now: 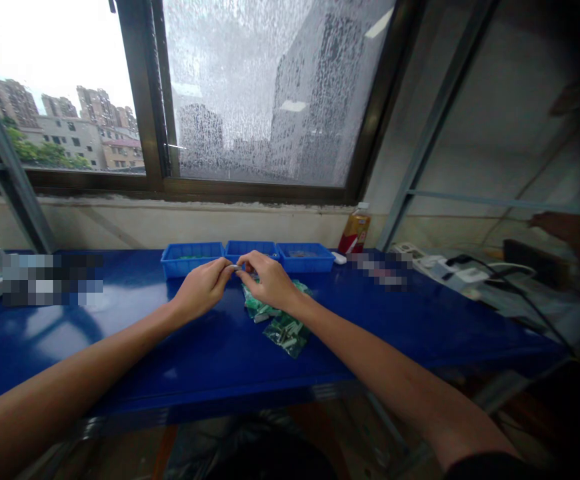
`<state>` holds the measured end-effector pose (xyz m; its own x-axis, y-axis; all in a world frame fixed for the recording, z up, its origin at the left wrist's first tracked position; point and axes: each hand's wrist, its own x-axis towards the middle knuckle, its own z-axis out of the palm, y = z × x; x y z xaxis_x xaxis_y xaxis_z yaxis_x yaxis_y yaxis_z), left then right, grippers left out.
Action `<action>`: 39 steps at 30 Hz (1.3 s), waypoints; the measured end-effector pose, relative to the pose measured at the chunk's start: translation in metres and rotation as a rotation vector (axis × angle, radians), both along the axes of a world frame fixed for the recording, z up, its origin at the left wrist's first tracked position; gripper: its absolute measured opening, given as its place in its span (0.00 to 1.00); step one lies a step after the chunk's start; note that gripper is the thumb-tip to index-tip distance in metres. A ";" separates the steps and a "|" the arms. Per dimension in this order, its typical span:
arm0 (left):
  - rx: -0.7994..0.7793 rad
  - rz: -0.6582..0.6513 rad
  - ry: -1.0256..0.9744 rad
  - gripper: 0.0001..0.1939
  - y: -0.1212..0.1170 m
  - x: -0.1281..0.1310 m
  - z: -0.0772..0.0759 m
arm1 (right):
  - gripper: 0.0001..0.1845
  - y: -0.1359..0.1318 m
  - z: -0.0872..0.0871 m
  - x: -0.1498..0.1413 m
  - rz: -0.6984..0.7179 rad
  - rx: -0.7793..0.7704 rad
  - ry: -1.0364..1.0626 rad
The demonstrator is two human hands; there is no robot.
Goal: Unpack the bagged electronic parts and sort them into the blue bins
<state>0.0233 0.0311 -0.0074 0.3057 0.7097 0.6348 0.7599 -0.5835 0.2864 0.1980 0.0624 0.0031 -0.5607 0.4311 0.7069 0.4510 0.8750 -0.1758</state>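
Note:
Both my hands meet above the blue table (210, 360), in front of the bins. My left hand (203, 287) pinches one end of a small whitish piece (236, 267), its fingers pressed together. From the other side, my right hand (269, 283) grips the same piece between thumb and fingers. Its exact kind is too small to make out. Below my right hand lie clear plastic bags with green parts (260, 308), partly hidden by that hand. Nearer to me rests a clear bag of short whitish pieces (287, 335).
Three blue bins stand in a row at the back: left (193, 268), middle (250, 245) and right (306, 265). A bottle with a red and gold label (355, 230) stands right of them. Cables and white devices (463, 275) lie far right, near another person's hand (555, 223).

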 end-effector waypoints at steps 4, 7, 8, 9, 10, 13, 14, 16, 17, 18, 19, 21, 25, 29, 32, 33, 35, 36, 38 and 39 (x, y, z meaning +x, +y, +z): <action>-0.003 -0.005 -0.011 0.14 -0.001 0.000 0.000 | 0.07 0.001 0.000 0.000 -0.016 0.014 -0.018; 0.009 -0.020 -0.042 0.12 -0.001 0.001 -0.001 | 0.10 0.002 -0.001 0.000 -0.034 0.011 -0.024; 0.017 -0.021 -0.042 0.12 -0.001 0.001 -0.001 | 0.11 0.003 -0.001 0.000 -0.037 0.013 -0.027; 0.025 -0.020 -0.038 0.12 -0.001 0.001 -0.001 | 0.12 0.003 -0.001 0.000 -0.041 0.016 -0.031; 0.031 -0.020 -0.032 0.11 -0.002 0.002 -0.001 | 0.13 0.003 -0.002 0.000 -0.046 0.018 -0.036; 0.034 -0.004 -0.020 0.10 -0.002 0.002 0.000 | 0.14 0.003 -0.001 0.001 -0.049 0.005 -0.030; 0.033 0.004 -0.018 0.10 -0.002 0.001 0.001 | 0.12 0.002 -0.001 0.001 -0.044 -0.005 -0.012; 0.030 0.017 -0.014 0.12 -0.001 0.000 0.001 | 0.10 0.002 -0.002 0.001 -0.026 -0.024 0.027; 0.026 0.022 -0.009 0.13 -0.001 0.000 0.001 | 0.12 0.001 -0.002 0.001 -0.016 -0.029 0.040; 0.018 0.025 -0.001 0.14 0.000 0.000 0.001 | 0.14 0.001 -0.002 0.001 -0.006 -0.029 0.043; 0.009 0.028 0.008 0.15 0.000 -0.001 0.001 | 0.13 0.001 -0.002 0.001 0.005 -0.025 0.037; -0.012 0.037 0.028 0.17 0.000 -0.001 0.002 | 0.08 0.001 -0.002 0.001 0.020 -0.013 0.014; -0.025 0.039 0.012 0.17 -0.002 0.000 0.003 | 0.05 0.001 -0.001 0.001 0.010 0.010 -0.019; -0.001 0.006 -0.065 0.13 -0.002 0.000 0.002 | 0.11 0.003 -0.001 0.001 -0.019 0.026 -0.024; 0.003 -0.006 -0.047 0.12 -0.002 0.000 0.001 | 0.14 0.004 0.000 0.001 -0.032 0.028 -0.041; 0.004 0.001 -0.037 0.11 -0.002 0.001 0.001 | 0.15 0.004 0.000 0.001 -0.036 0.023 -0.045; 0.003 0.016 -0.026 0.11 -0.003 0.001 0.001 | 0.13 0.003 0.000 0.001 -0.040 0.002 -0.031; 0.001 0.020 -0.026 0.11 -0.003 0.001 0.002 | 0.12 0.002 0.000 0.001 -0.037 -0.012 -0.017; -0.011 0.026 -0.035 0.12 -0.004 0.001 0.003 | 0.10 0.001 0.000 0.001 -0.023 -0.030 0.008; -0.020 0.025 -0.039 0.12 -0.003 0.001 0.004 | 0.10 0.001 0.000 0.001 -0.015 -0.027 0.012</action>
<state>0.0241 0.0277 -0.0038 0.2634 0.7296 0.6311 0.7623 -0.5583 0.3274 0.1992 0.0631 0.0032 -0.5458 0.4586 0.7013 0.4618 0.8630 -0.2049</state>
